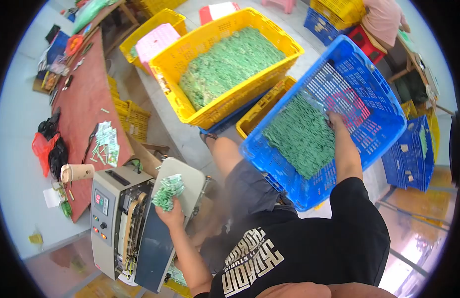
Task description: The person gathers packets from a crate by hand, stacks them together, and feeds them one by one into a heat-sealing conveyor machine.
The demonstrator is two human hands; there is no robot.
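Note:
My left hand (171,214) is closed around a bunch of small green-and-white packets (168,192), held over the pale tray (189,178) of a grey band sealing machine (107,198). The machine's display and indicator lights glow. My right hand (334,120) reaches into a large blue crate (376,82), at the edge of a dense heap of green strip-like pieces (304,136). Its fingertips are partly hidden, and I cannot make out whether they grip anything.
A yellow crate (168,97) full of similar green pieces stands ahead. On the red-topped table (86,107) lie scattered packets (107,141), plastic bags (56,154) and a paper cup (77,172). More blue crates (406,159) stand right; another person (384,22) sits at the upper right.

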